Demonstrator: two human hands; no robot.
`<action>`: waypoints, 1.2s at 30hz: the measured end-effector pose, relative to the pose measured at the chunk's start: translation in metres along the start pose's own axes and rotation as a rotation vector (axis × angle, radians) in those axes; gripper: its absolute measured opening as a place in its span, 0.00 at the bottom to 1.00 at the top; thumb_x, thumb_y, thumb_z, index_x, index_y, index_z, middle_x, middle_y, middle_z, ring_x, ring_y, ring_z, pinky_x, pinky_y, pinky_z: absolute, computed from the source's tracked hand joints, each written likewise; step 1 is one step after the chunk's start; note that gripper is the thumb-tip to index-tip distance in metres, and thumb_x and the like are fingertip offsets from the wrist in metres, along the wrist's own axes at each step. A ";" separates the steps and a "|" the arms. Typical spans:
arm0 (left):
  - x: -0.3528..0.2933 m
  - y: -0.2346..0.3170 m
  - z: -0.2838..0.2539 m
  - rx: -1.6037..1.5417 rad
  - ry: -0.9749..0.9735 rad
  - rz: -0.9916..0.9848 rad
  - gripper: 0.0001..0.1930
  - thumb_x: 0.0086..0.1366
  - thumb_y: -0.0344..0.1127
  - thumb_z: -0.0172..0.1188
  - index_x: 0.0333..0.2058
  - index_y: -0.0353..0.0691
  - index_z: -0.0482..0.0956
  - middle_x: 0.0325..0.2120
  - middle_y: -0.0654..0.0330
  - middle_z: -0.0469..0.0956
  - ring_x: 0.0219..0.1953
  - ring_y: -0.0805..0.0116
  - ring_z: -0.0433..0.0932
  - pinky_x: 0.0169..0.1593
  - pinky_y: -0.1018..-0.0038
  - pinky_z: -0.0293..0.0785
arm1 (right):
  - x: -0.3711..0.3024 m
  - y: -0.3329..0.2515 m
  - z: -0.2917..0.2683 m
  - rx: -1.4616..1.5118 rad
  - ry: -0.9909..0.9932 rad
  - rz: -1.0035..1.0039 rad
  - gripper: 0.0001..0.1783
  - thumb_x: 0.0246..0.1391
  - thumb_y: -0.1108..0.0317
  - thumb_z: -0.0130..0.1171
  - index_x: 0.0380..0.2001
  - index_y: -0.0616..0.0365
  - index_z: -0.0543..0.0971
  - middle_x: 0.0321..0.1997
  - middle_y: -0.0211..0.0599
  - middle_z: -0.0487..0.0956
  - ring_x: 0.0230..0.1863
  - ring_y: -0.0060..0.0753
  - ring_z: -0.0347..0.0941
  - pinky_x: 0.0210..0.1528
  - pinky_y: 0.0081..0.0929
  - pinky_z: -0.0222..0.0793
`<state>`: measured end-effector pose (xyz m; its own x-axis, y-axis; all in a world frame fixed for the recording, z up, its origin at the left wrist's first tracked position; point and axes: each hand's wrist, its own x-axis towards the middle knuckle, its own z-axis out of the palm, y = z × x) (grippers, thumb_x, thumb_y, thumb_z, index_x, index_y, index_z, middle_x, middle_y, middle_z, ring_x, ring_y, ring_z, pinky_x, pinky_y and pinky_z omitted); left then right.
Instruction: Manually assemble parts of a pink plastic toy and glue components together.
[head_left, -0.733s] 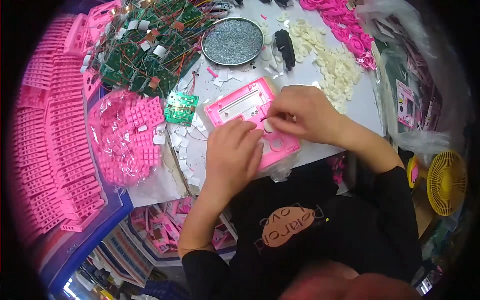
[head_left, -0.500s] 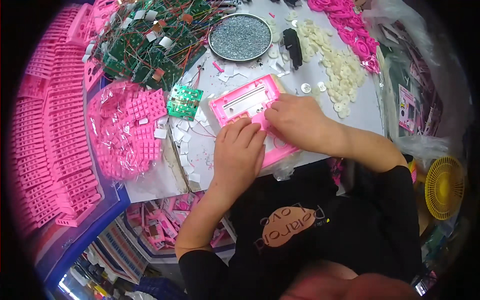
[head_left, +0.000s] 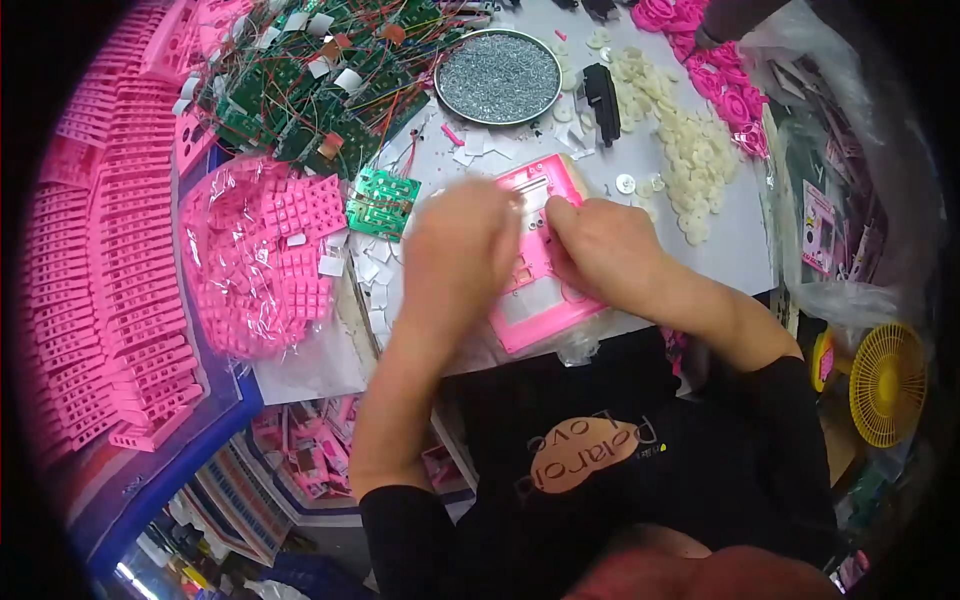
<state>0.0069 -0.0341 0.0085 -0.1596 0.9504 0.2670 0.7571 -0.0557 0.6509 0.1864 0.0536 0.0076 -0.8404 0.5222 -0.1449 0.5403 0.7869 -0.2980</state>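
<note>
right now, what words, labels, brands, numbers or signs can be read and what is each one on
I don't copy printed wording, but this is where it stands:
Black shirt: large lettering over and around a tan patch, legible.
Pink-and-white card, far right: print too small to read.
Printed sheet, lower left: too small and blurred.

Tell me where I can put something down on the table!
The white table looks bare between the pale discs and its right edge. It's crowded upper left with green circuit boards, and under the right hand with the pink case.
</note>
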 end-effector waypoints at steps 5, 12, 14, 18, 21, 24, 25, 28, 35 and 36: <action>0.105 -0.054 0.023 0.600 0.038 0.054 0.06 0.57 0.37 0.62 0.30 0.44 0.85 0.30 0.59 0.81 0.39 0.58 0.80 0.44 0.54 0.68 | 0.001 -0.002 -0.012 0.092 -0.008 -0.080 0.14 0.51 0.67 0.63 0.38 0.58 0.72 0.25 0.43 0.80 0.32 0.52 0.80 0.28 0.49 0.73; 0.116 -0.067 0.035 0.564 -0.002 0.107 0.08 0.61 0.40 0.60 0.31 0.48 0.86 0.31 0.61 0.82 0.42 0.58 0.80 0.50 0.52 0.65 | 0.013 0.059 -0.080 0.613 0.836 -0.311 0.19 0.55 0.71 0.65 0.49 0.58 0.73 0.38 0.35 0.74 0.39 0.28 0.72 0.42 0.28 0.68; 0.122 -0.065 0.037 0.593 -0.082 0.162 0.07 0.63 0.41 0.61 0.32 0.47 0.84 0.33 0.62 0.82 0.43 0.59 0.79 0.49 0.52 0.65 | 0.039 0.077 -0.093 0.640 1.085 -0.481 0.27 0.57 0.73 0.63 0.59 0.61 0.68 0.56 0.39 0.74 0.55 0.27 0.70 0.56 0.27 0.67; 0.124 -0.065 0.037 0.629 0.026 0.236 0.11 0.66 0.45 0.58 0.33 0.47 0.83 0.30 0.61 0.82 0.40 0.57 0.80 0.46 0.52 0.65 | 0.088 0.074 -0.118 1.067 0.762 -0.530 0.30 0.61 0.70 0.60 0.65 0.63 0.65 0.59 0.38 0.73 0.58 0.28 0.70 0.59 0.32 0.67; 0.137 -0.053 0.045 0.756 -0.069 0.141 0.13 0.67 0.46 0.55 0.32 0.47 0.84 0.32 0.59 0.84 0.40 0.59 0.82 0.53 0.54 0.64 | 0.113 0.043 -0.145 1.224 0.493 -0.546 0.28 0.60 0.68 0.66 0.60 0.63 0.70 0.47 0.35 0.79 0.44 0.25 0.77 0.48 0.29 0.75; 0.134 -0.060 0.041 0.758 -0.189 0.069 0.16 0.68 0.48 0.53 0.32 0.47 0.85 0.31 0.58 0.85 0.38 0.59 0.83 0.53 0.55 0.64 | 0.121 0.031 -0.149 1.049 0.271 -0.461 0.28 0.55 0.65 0.71 0.56 0.61 0.72 0.41 0.32 0.79 0.41 0.23 0.76 0.43 0.26 0.74; 0.134 -0.057 0.038 0.775 -0.179 0.061 0.17 0.69 0.49 0.52 0.31 0.47 0.85 0.29 0.58 0.85 0.36 0.59 0.84 0.51 0.55 0.64 | 0.123 0.025 -0.142 1.174 0.245 -0.479 0.27 0.54 0.63 0.72 0.53 0.60 0.73 0.38 0.29 0.78 0.39 0.21 0.75 0.41 0.23 0.72; 0.136 -0.054 0.032 0.757 -0.229 0.015 0.18 0.69 0.50 0.52 0.30 0.47 0.85 0.29 0.58 0.85 0.37 0.59 0.84 0.50 0.55 0.64 | 0.118 0.020 -0.123 1.253 0.316 -0.445 0.24 0.55 0.64 0.71 0.52 0.60 0.74 0.37 0.28 0.77 0.38 0.20 0.74 0.39 0.23 0.71; 0.106 -0.041 0.014 0.544 0.117 0.189 0.08 0.64 0.43 0.60 0.31 0.48 0.83 0.29 0.63 0.83 0.36 0.61 0.80 0.50 0.54 0.62 | 0.059 0.039 -0.103 1.302 0.308 -0.214 0.22 0.59 0.68 0.62 0.54 0.62 0.70 0.37 0.37 0.78 0.29 0.28 0.75 0.32 0.27 0.71; 0.090 -0.019 0.008 0.493 0.133 0.238 0.06 0.63 0.41 0.61 0.32 0.48 0.82 0.29 0.64 0.82 0.35 0.61 0.79 0.51 0.54 0.62 | 0.038 0.045 -0.101 1.255 0.326 -0.151 0.22 0.61 0.68 0.58 0.56 0.62 0.68 0.40 0.40 0.79 0.30 0.32 0.75 0.35 0.30 0.72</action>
<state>-0.0167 0.0548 0.0140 -0.0022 0.8807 0.4737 0.9833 -0.0843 0.1612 0.1836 0.1423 0.0842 -0.7446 0.6508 0.1486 -0.1139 0.0955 -0.9889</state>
